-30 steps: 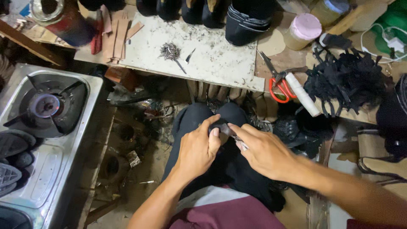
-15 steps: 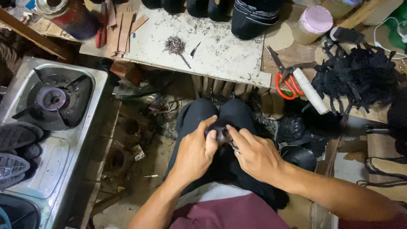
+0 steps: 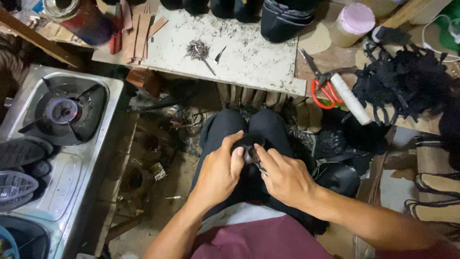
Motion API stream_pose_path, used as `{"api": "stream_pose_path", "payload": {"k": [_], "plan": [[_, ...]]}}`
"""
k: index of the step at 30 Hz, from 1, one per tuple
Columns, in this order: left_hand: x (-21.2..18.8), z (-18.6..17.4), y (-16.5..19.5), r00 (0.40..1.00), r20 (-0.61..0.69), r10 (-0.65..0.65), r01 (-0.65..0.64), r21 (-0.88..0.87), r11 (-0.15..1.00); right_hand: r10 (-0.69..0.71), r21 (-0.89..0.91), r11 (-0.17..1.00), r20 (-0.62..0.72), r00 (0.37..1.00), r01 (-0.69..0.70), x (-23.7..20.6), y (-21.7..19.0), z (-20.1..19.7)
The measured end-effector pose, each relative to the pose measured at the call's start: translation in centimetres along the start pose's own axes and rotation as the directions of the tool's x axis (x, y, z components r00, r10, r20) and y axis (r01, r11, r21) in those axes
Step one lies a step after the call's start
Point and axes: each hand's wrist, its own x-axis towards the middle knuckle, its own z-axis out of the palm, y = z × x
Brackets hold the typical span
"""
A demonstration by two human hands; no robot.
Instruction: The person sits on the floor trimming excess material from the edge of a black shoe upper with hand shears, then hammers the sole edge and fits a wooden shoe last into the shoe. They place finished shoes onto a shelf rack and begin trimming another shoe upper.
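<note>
Overhead, a scuffed white board (image 3: pixel 249 52) lay on a cluttered bench, red-handled scissors (image 3: pixel 322 86) beside it and a gas stove (image 3: pixel 62 112) on the person's left. Both the left hand (image 3: pixel 219 173) and right hand (image 3: pixel 283 176) gripped a small dark piece (image 3: pixel 249 143) over the knees, as they had a second earlier

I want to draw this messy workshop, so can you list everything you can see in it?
Small dark piece: one, black, pinched between both hands over the knees.
Gas stove: one, silver, far left.
Shoe soles: several, grey, beside the stove.
Work board: one, white and speckled, top middle.
Pile of small nails: one, grey, on the board.
Scissors: one, red handles, right of the board.
White roll: one, beside the scissors.
Strap heap: one, black, right.
Jar: one, pink lid, top right.
Left hand; right hand: gripping the piece.
</note>
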Motion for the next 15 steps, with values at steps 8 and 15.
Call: {"api": "stream_pose_path", "payload": {"k": [8, 15], "plan": [[-0.4, 0.7, -0.1, 1.0, 0.008, -0.002, 0.002, -0.068, 0.998, 0.076, -0.057, 0.996, 0.164, 0.984, -0.068, -1.1, 0.4, -0.6], [-0.8, 0.2, -0.7, 0.968, -0.08, 0.239, -0.242, -0.03, 0.97, 0.076, 0.08, 0.994, -0.01, 0.997, -0.075, -1.4, -0.7, 1.3]]}}
